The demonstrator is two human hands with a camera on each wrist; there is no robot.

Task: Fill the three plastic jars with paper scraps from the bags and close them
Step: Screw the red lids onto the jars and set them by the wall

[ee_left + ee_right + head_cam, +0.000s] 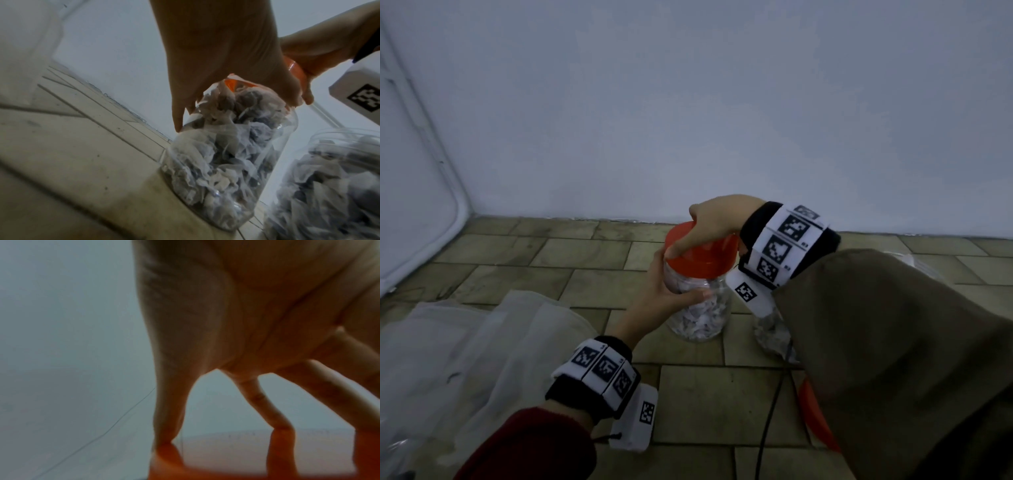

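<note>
A clear plastic jar [700,317] packed with white paper scraps stands on the tiled floor. An orange lid [702,255] sits on its mouth. My right hand [714,224] reaches down from above and grips the lid, fingers spread round its rim [281,447]. My left hand [671,291] wraps the jar just below the lid [216,68]. A second jar [329,186], open and full of scraps, stands to the right, mostly hidden behind my right sleeve in the head view [774,332]. Another orange lid [816,416] lies near my right arm.
Crumpled translucent plastic bags [469,353] lie on the floor at the left. A black cable [768,421] runs across the tiles near the front. A white wall [688,102] stands close behind the jars.
</note>
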